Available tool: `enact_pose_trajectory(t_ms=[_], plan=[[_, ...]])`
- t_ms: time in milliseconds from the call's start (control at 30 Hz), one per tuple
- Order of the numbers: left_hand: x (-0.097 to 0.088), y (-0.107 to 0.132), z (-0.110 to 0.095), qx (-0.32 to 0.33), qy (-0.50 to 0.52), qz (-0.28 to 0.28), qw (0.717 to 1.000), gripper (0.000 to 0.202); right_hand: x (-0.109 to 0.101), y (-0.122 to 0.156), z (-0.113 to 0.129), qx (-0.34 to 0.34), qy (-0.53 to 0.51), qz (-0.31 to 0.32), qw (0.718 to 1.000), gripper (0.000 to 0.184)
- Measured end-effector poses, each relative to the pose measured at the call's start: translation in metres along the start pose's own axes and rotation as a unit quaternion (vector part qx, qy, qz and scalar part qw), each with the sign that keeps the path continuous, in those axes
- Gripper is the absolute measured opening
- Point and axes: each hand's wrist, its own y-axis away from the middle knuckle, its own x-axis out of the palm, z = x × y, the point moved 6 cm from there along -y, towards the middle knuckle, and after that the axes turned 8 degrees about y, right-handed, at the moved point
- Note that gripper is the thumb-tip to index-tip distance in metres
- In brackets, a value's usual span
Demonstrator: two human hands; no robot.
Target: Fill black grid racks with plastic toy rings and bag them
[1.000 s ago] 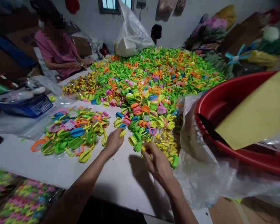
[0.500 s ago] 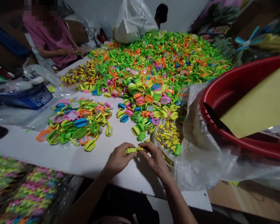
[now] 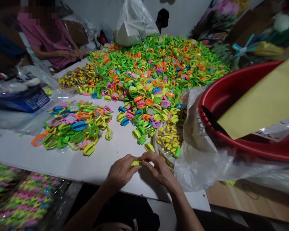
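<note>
1. Lower left of the frame: 1 clear plastic bag [image 3: 21, 199] of pink, yellow and green pieces, off the table edge.
2. Upper left: 1 co-worker in a pink top [image 3: 47, 41], with both hands together at the far end of the white table [image 3: 69, 165].
3. Left edge: 1 blue plastic basket [image 3: 21, 101], on a sheet of clear plastic.
4. Left of centre: 1 small heap of plastic bands [image 3: 74, 126] in orange, green, yellow, pink and blue, lying on the table.
5. Lower centre: 1 left hand [image 3: 121, 171] and 1 right hand [image 3: 159, 170], the person's own, their fingers clenched and meeting over 1 yellow-green plastic band [image 3: 135, 163]. Both hands grasp it, and only a small bright end shows between them, just above the table's near part. The rest is hidden by the fingers.
6. Top centre: 1 white plastic sack [image 3: 135, 24] and, just beside it, 1 further person [image 3: 162, 19], with only the head showing.
7. Centre: 1 large heap of plastic bands [image 3: 154, 73], mostly green and orange, spreading across the table.
8. Right of centre: 1 clear plastic bag [image 3: 168, 141] holding yellow pieces, at the edge of the large heap.
9. Right: 1 red plastic basin [image 3: 231, 112], with 1 yellow sheet [image 3: 262, 99] across it.
</note>
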Motion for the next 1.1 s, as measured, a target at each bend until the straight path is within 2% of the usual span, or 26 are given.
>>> enact_pose_trajectory(t_ms=[100, 167, 267, 333, 400, 467, 500, 567, 600, 633, 667, 733, 833, 900, 1000, 1100], plan=[[0.010, 0.010, -0.001, 0.074, -0.077, -0.020, 0.994, 0.027, 0.002, 0.009, -0.005, 0.034, 0.000, 0.043, 0.999, 0.016], [0.019, 0.016, -0.001, 0.097, -0.091, -0.008, 0.991, 0.027, 0.006, 0.012, -0.005, 0.042, -0.023, 0.066, 0.997, 0.016], [0.026, 0.014, -0.002, 0.083, -0.104, 0.046, 0.990, 0.026, 0.012, 0.008, -0.003, 0.040, -0.063, 0.091, 0.993, 0.018], [0.015, 0.004, -0.005, 0.053, -0.129, 0.068, 0.988, 0.024, 0.006, -0.001, -0.007, 0.046, -0.066, 0.080, 0.994, 0.017], [-0.020, -0.014, -0.006, -0.003, -0.173, 0.045, 0.984, 0.025, -0.014, -0.014, -0.017, 0.051, -0.025, 0.020, 0.998, 0.021], [-0.073, -0.035, -0.006, -0.079, -0.240, -0.026, 0.967, 0.028, -0.044, -0.026, -0.033, 0.055, 0.067, -0.070, 0.994, 0.029], [-0.101, -0.047, -0.006, -0.115, -0.283, -0.073, 0.949, 0.027, -0.059, -0.031, -0.042, 0.062, 0.127, -0.105, 0.984, 0.031], [-0.145, -0.071, -0.009, -0.151, -0.363, -0.163, 0.905, 0.027, -0.078, -0.040, -0.063, 0.097, 0.245, -0.127, 0.956, 0.031], [-0.155, -0.084, -0.008, -0.160, -0.376, -0.175, 0.896, 0.027, -0.081, -0.044, -0.073, 0.121, 0.296, -0.117, 0.940, 0.031], [-0.155, -0.099, -0.004, -0.166, -0.369, -0.165, 0.899, 0.027, -0.081, -0.048, -0.082, 0.145, 0.338, -0.096, 0.925, 0.030], [-0.148, -0.114, 0.002, -0.171, -0.346, -0.138, 0.912, 0.027, -0.079, -0.051, -0.090, 0.166, 0.371, -0.075, 0.911, 0.029], [-0.120, -0.143, 0.020, -0.174, -0.278, -0.067, 0.942, 0.026, -0.074, -0.055, -0.099, 0.194, 0.409, -0.046, 0.890, 0.024], [-0.086, -0.166, 0.044, -0.181, -0.215, -0.046, 0.959, 0.026, -0.076, -0.051, -0.097, 0.212, 0.390, -0.070, 0.893, 0.018], [-0.072, -0.164, 0.057, -0.181, -0.175, -0.053, 0.966, 0.029, -0.084, -0.043, -0.087, 0.206, 0.312, -0.134, 0.918, 0.016], [-0.058, -0.136, 0.066, -0.164, -0.118, -0.057, 0.978, 0.031, -0.081, -0.035, -0.065, 0.172, 0.119, -0.221, 0.953, 0.023], [-0.044, -0.096, 0.064, -0.127, 0.036, -0.056, 0.990, 0.029, -0.047, -0.042, -0.044, 0.121, -0.036, -0.189, 0.974, 0.022]])
